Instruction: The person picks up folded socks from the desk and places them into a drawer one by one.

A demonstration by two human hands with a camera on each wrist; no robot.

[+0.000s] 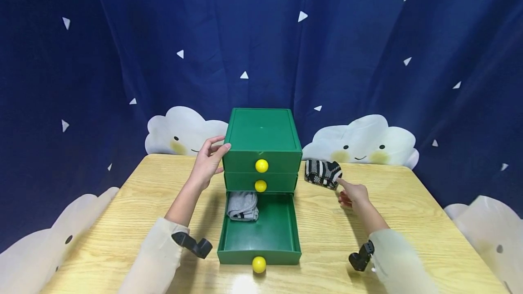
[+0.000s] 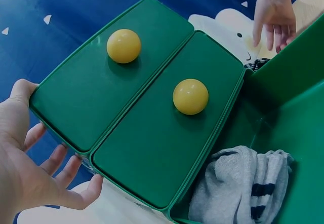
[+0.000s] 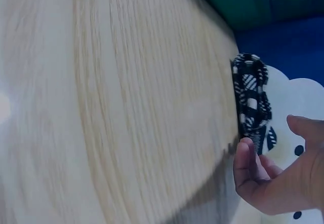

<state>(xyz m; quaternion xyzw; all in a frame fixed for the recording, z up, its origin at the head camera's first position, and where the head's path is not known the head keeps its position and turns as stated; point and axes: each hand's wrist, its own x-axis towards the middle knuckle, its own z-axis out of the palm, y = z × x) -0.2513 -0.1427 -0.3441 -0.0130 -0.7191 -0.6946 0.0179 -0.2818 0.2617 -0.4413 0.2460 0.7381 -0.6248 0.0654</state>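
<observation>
A green drawer cabinet with yellow round knobs stands on the table; its bottom drawer is pulled out. Folded grey socks with dark stripes lie in that drawer's back left corner. My left hand is at the cabinet's upper left side, thumb by the top front corner and fingers spread along the side. To the cabinet's right lies a folded black-and-white patterned sock bundle. My right hand is at its right end, thumb apart from the fingers; whether the fingertips touch it is hard to tell.
The wooden table extends around the cabinet on both sides. Behind it hangs a dark blue curtain with white triangles and clouds. The pulled-out drawer's front, with its yellow knob, reaches toward me between my forearms.
</observation>
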